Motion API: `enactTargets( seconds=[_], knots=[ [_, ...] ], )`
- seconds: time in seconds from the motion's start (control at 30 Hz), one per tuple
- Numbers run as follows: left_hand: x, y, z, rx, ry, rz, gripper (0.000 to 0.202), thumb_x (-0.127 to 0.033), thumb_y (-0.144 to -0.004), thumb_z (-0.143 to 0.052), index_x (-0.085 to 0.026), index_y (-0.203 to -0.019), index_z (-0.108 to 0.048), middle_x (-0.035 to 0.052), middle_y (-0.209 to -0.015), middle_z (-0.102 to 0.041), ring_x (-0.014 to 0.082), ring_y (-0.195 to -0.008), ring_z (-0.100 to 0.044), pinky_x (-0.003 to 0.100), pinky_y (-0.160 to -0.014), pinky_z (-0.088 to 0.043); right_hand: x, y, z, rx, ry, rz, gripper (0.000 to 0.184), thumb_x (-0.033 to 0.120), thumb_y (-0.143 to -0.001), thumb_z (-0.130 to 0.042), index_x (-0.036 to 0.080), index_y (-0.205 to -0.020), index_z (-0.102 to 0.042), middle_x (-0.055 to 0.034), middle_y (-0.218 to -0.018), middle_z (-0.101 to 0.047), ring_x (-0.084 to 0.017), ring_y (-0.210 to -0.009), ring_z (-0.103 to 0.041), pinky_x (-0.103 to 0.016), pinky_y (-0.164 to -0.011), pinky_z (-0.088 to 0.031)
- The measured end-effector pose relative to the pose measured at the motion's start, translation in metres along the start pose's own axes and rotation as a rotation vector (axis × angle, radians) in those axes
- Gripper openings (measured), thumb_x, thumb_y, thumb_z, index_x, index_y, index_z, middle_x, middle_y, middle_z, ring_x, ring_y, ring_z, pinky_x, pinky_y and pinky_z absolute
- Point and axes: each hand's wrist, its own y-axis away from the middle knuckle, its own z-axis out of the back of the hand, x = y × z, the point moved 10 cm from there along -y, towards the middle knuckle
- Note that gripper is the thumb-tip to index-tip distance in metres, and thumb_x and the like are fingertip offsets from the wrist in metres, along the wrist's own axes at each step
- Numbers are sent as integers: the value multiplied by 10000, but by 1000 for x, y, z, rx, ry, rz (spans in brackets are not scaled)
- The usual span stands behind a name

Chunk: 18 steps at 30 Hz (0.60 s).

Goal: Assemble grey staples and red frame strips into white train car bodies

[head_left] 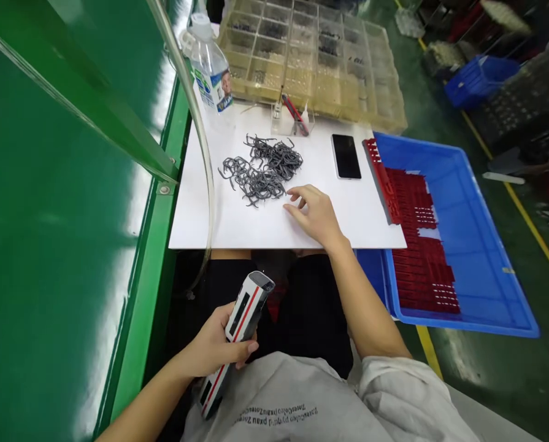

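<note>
Left grip [216, 345]: you have it clamped round a striped white bar [244, 316]. Right grip [318, 215]: you hold it parted, just beside the grey hooked pieces [283, 162] on its left (phone [346, 157] beyond it, to the right), above the counter [251, 231]

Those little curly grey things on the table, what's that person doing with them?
The person's right hand is at the edge of the grey pieces on the white table, thumb and fingers apart; whether it touches one is hard to tell. The left hand holds a long white bar with a red stripe, off the table. Red strips lie in a blue bin at the right.
</note>
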Motion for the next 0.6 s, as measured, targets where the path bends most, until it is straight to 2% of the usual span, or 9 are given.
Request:
enactTargets(
  seconds=[0.07,0.13,0.2,0.27,0.37,0.43,0.53,0.6],
  knots=[
    [-1,-3,2,-24,-26,13,484,-458,-849,-932,-213,-931,-522,-37,-710,-640,96,-494,-544,207,-490,-439,-4,-23,-13,29,161,78,284,180,-1012,-703,197,-1286,-775,-115,-1226,-750,-233,-882,-701,-398,-875,-592],
    [-1,-5,-1,-2,-53,33,444,-421,-843,-917,-210,-943,-539,-47,-714,-618,90,-513,-512,208,-502,-428,5,-36,-30,100,245,192,307,132,-1011,-670,200,-1290,-778,-122,-1245,-739,-255,-970,-703,-388,-854,-578],
    [-2,-6,-4,15,-78,40,391,-383,-845,-896,-204,-944,-564,-52,-714,-593,93,-536,-501,210,-515,-416,15,-44,-38,123,321,274,235,125,-1043,-616,206,-1166,-799,-112,-1142,-743,-272,-1014,-689,-384,-840,-557],
    [-2,-7,-3,6,-105,46,346,-370,-862,-874,-197,-968,-593,-49,-724,-589,103,-551,-516,218,-523,-415,24,-50,-36,101,350,318,250,130,-1081,-549,205,-1052,-785,-109,-1072,-730,-270,-1001,-673,-383,-841,-543],
    [-2,-7,3,-41,-140,61,345,-385,-877,-871,-193,-1009,-616,-53,-719,-579,112,-551,-523,229,-528,-433,33,-55,-30,97,320,364,214,157,-1096,-547,194,-1085,-757,-120,-1128,-703,-264,-1012,-661,-381,-851,-534],
    [-3,-7,6,-62,-139,72,378,-402,-862,-893,-193,-1022,-621,-60,-710,-570,112,-547,-521,233,-529,-457,33,-55,-36,165,345,382,142,175,-1066,-620,197,-1105,-755,-118,-1144,-690,-271,-1011,-649,-385,-840,-518],
    [-6,-7,7,-74,-120,82,414,-419,-837,-915,-194,-1044,-635,-61,-716,-572,112,-546,-515,237,-520,-486,27,-54,-47,242,392,350,110,182,-1049,-659,210,-1054,-766,-101,-1086,-692,-270,-962,-640,-377,-782,-486],
    [-8,-7,7,-84,-115,83,421,-413,-827,-924,-192,-1052,-645,-67,-709,-559,110,-547,-506,236,-520,-495,24,-54,-46,212,345,313,149,188,-1073,-622,213,-1051,-767,-99,-1093,-696,-260,-950,-654,-367,-760,-486]
  ],
)
